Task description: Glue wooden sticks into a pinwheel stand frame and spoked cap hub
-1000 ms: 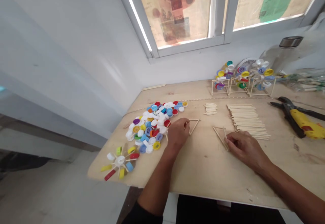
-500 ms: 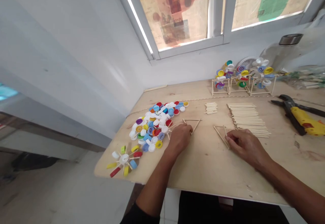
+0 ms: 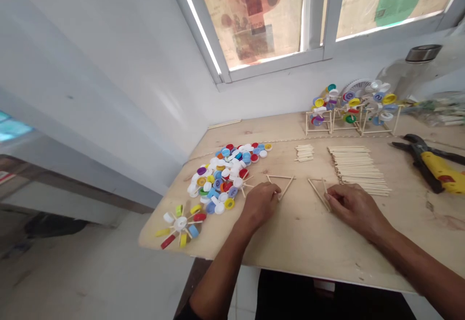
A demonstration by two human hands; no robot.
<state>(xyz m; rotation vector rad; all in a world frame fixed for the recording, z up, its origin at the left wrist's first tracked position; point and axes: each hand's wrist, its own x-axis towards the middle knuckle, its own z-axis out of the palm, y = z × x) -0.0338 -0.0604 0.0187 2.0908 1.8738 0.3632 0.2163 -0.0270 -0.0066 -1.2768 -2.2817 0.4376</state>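
My left hand (image 3: 258, 205) rests on the table, its fingertips at the lower corner of a triangle of thin wooden sticks (image 3: 286, 187). My right hand (image 3: 354, 208) pinches the sticks of a second, similar stick triangle (image 3: 317, 194), which lies on the plywood table (image 3: 308, 242). The fingers hide part of each triangle's lower corner. Just beyond the right hand lies a large stack of loose wooden sticks (image 3: 358, 170).
A heap of colourful plastic bottle caps (image 3: 221, 179) lies left, with a cap pinwheel (image 3: 180, 223) near the table edge. Yellow-handled pliers (image 3: 432, 167), a small stick bundle (image 3: 304, 153), stick stands holding cap wheels (image 3: 350, 109) and a glass jar (image 3: 410, 73) stand farther back.
The whole view has drifted slightly. My left hand has shifted toward the lower corner of its triangle. My right hand stays on the second triangle.
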